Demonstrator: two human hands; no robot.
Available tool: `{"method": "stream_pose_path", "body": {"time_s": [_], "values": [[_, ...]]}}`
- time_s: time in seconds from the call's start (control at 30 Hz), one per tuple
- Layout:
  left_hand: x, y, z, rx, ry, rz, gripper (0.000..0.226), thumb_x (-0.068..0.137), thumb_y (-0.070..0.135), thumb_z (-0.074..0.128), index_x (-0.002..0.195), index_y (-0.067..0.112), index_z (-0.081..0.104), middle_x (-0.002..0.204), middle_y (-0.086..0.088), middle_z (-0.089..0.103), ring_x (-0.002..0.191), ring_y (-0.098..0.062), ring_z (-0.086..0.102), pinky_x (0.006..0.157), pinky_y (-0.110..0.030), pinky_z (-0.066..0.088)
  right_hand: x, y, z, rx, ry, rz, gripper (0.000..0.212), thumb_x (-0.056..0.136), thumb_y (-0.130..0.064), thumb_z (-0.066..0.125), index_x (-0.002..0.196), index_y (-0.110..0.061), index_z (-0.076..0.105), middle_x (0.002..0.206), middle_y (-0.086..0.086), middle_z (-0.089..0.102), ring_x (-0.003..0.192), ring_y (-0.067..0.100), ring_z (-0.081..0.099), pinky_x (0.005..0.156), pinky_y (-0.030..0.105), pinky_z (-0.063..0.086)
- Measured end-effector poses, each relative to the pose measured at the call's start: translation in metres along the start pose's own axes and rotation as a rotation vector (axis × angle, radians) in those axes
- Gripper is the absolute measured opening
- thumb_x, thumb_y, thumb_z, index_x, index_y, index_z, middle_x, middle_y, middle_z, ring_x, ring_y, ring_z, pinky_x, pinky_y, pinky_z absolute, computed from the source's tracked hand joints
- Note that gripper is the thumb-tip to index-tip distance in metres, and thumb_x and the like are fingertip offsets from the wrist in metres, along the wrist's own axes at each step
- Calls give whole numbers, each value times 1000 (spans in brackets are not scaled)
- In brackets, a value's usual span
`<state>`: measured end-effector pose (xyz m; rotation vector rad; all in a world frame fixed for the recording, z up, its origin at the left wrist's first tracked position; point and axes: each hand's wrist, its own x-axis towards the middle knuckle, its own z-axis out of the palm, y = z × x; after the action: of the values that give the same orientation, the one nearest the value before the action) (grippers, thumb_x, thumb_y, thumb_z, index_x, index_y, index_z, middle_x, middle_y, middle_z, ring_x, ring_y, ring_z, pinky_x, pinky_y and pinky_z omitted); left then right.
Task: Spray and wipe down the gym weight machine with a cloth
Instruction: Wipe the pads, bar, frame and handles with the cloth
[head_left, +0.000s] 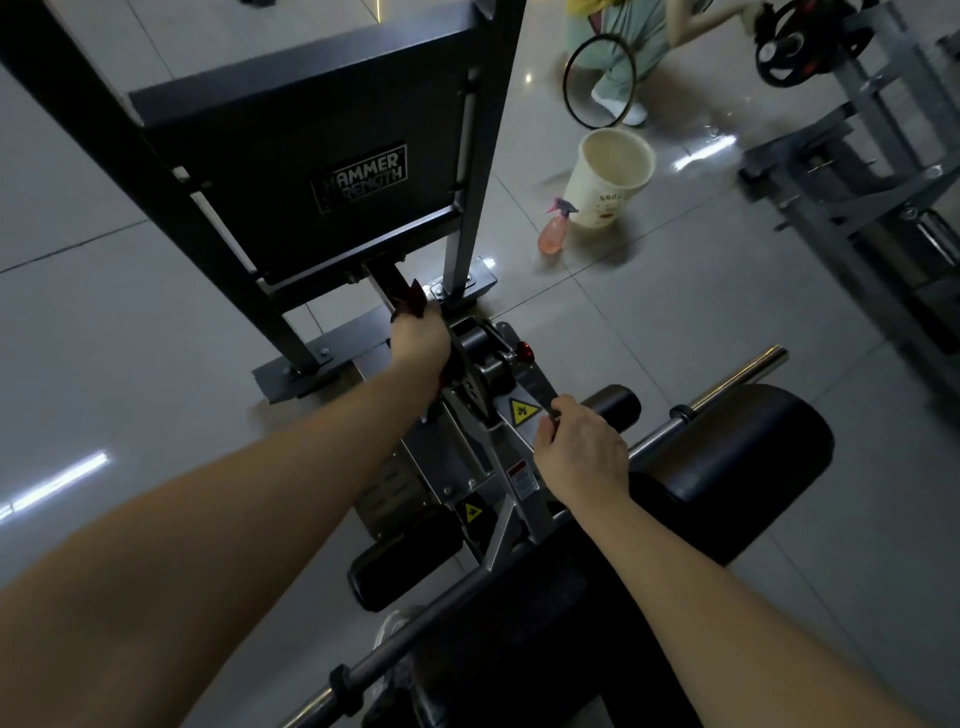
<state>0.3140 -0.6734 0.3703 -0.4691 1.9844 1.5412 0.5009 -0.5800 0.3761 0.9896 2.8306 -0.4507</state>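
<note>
The weight machine (311, 171) is a dark frame with a "Hammer Strength" plate, a silver pivot assembly (488, 364) and black pads. My left hand (418, 338) holds a dark red cloth (414, 300) against the frame just left of the pivot. A bit of the cloth pokes out beyond my fingers. My right hand (579, 452) grips the edge of the silver lever arm (530, 384) beside a yellow warning sticker. The pink spray bottle (553, 234) stands on the floor to the right of the machine, out of either hand.
A cream bucket (608, 176) stands behind the spray bottle. Another person (623, 52) with a black hoop is at the top. Weight plates (795, 41) and another grey machine (857, 182) fill the right side. A chrome bar (737, 379) and black roller pads lie near me.
</note>
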Motion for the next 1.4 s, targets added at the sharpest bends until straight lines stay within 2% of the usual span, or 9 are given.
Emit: {"method": "stream_pose_path", "body": {"time_s": [0.2,0.37,0.5,0.57,0.63,0.87,1.1,1.2,1.4], "values": [[-72,-74,6,183,-153,309,49,106,30,48,153,35,35,134,-4,55,116,-20,61,95,-42,57,0,-3,-2,-19,-19,25,26,103,-34,47,118,-15,57,102,6,67,93,27,66,69,33,40],[-73,-93,-23,350,-192,405,21,101,18,60,121,22,62,107,-4,68,76,-6,66,63,-23,55,0,-3,-3,-20,-18,10,24,103,-33,46,114,-16,58,99,5,67,87,25,66,66,32,40],[-63,-69,-25,446,-59,708,40,95,14,66,134,12,57,132,-3,53,122,-17,51,105,-32,46,0,-2,-4,-6,-23,16,22,104,-33,45,111,-17,58,94,3,65,78,20,60,67,31,38],[-50,-62,-17,831,-105,1042,46,89,19,70,133,10,60,139,-10,52,132,-27,45,117,-44,33,0,-2,-4,-8,-22,16,21,103,-33,45,109,-18,58,92,2,64,77,21,60,66,31,38],[-34,-58,-10,1289,-181,1232,43,90,32,64,127,11,62,129,-11,61,122,-30,53,114,-46,34,0,-2,-4,-21,-7,3,22,102,-34,46,106,-17,59,90,2,64,78,23,63,63,32,38],[-34,-40,22,1738,-66,1164,28,102,35,48,110,10,57,102,-8,63,91,-24,60,91,-39,44,0,-2,-4,-23,-9,-16,20,101,-33,48,99,-17,59,84,1,63,74,21,64,63,33,50],[-22,-16,38,1773,-124,1043,42,106,42,32,142,28,50,109,-10,58,100,-31,61,83,-43,38,0,-5,-6,-35,-20,-15,21,101,-33,43,98,-18,57,84,0,60,73,19,63,69,39,56],[-24,-19,52,1587,-30,887,44,106,48,39,123,11,56,113,-13,64,102,-29,63,88,-41,45,0,-5,-5,-43,-23,-14,20,101,-33,43,99,-18,57,83,0,60,72,18,63,69,39,57],[-16,-23,66,1442,-149,907,27,103,28,54,118,7,60,115,-13,65,99,-29,67,67,-35,41,1,-4,-4,-32,-34,-5,20,101,-30,42,98,-16,56,84,1,60,73,20,63,67,37,55]]}}
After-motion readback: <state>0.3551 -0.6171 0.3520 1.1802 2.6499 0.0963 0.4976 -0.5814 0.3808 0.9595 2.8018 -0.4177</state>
